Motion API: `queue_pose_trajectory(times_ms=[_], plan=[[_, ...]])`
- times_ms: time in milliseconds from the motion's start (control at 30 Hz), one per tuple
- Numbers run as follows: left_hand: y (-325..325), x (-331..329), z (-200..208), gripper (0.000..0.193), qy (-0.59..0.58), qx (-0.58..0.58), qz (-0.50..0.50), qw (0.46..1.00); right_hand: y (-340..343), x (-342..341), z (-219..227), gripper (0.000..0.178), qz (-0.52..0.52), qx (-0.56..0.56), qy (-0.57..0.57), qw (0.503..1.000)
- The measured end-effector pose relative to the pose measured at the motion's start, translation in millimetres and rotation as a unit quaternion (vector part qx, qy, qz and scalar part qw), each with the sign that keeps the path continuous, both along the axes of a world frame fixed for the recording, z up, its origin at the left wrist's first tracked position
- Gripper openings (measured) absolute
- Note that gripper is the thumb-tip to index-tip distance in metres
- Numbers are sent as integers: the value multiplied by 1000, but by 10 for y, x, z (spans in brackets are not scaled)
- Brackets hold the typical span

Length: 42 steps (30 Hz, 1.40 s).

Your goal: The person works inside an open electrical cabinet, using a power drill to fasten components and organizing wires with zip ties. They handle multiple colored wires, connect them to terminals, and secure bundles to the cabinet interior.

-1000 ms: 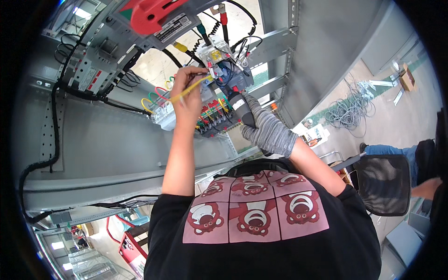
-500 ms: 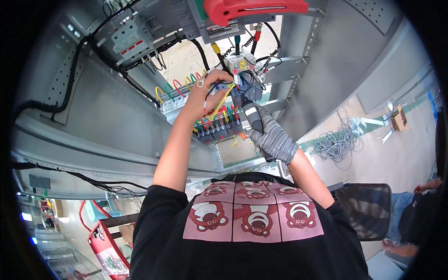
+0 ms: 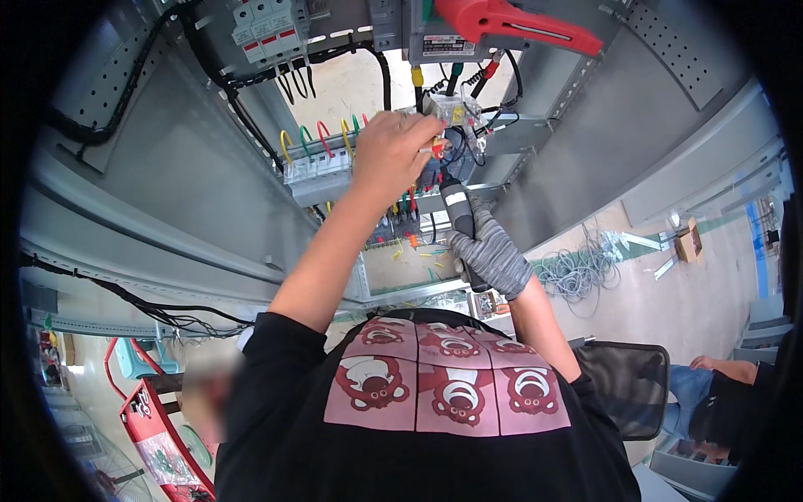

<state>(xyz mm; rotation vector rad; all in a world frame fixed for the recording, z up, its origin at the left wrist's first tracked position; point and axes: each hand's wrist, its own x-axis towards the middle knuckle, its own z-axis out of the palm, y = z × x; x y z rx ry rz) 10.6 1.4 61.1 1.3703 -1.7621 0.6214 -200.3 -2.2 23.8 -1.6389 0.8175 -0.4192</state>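
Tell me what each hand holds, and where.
Gloved right hand grips a black tool around its handle. Bare left hand pinches wires at the terminals; exact hold unclear.

I'm in an industrial electrical workshop, up against a grey steel switch cabinet (image 3: 167, 209) with perforated mounting rails. Inside it sit a row of circuit breakers (image 3: 318, 167) looped with coloured wires, a big switch with a red lever (image 3: 510, 25), and black cable bundles (image 3: 125, 293). Behind me the bare concrete floor (image 3: 619, 243) carries a loose coil of grey cable (image 3: 577, 276), and a red cart (image 3: 150, 435) stands nearby.
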Motion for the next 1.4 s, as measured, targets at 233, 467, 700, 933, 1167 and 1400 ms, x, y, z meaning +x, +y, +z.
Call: queue_pose_trajectory(times_ms=[233, 467, 700, 933, 1167, 1400], plan=[[-52, -26, 250, 23, 114, 121, 10, 986, 10, 15, 1, 77, -5, -23, 14, 1000], [-184, 299, 101, 22, 416, 158, -80, 892, 30, 32, 46, 72, -4, -8, -9, 1000], [109, 324, -194, 13, 559, 97, -73, 821, 8, 20, -57, 74, -7, -47, -10, 999], [85, 285, -359, 29, 120, 82, -24, 989, 81, 34, 10, 74, -21, 13, -35, 999], [-58, 171, -324, 31, 66, 30, 16, 997, 70, 34, -135, 78, -28, 20, -10, 999], [-181, 220, -450, 29, 16, -3, 45, 999, 98, 61, -134, 82, -23, 84, -70, 994]])
